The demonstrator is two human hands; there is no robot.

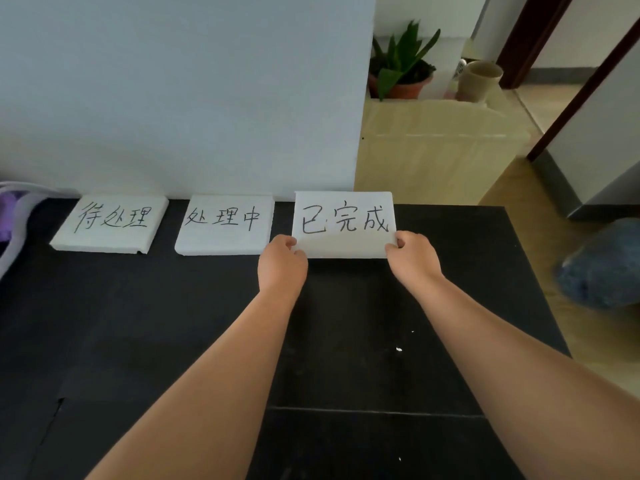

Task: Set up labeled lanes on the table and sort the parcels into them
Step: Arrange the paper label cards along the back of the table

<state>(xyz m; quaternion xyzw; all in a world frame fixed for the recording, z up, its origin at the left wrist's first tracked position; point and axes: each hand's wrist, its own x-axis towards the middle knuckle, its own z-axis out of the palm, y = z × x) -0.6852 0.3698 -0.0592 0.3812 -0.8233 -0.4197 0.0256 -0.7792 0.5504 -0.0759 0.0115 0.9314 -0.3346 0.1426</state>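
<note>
Third label board (343,220) sits far right in the row on the table (173,323), just beside the middle board (225,225). Left grip (282,258) and right grip (414,254) each pinch a near corner. Best lower it flat, near edge level with the middle board's, then let go.

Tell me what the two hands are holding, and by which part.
Both hold the white label board marked 已完成. The left hand pinches its near left corner, and the right hand pinches its near right corner.
</note>
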